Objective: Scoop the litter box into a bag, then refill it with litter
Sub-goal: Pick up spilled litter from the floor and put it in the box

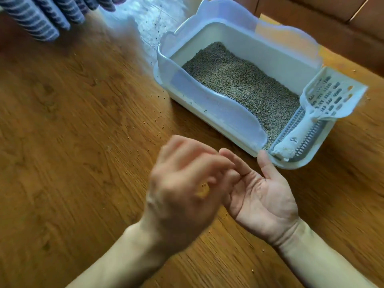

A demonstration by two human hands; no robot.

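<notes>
Litter box [166, 65] sits on the floor [62, 121], filled level with litter [239, 84], scoop [324, 100] resting across its near end, no bag visible; both hands [187, 183] released, holding nothing, suggesting work nearly finished.

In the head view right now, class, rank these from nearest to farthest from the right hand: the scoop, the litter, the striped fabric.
From the right hand:
1. Scoop, at the litter box's near right end, just beyond the fingertips.
2. Litter, inside the box, farther back.
3. Striped fabric, far top left corner.
</notes>
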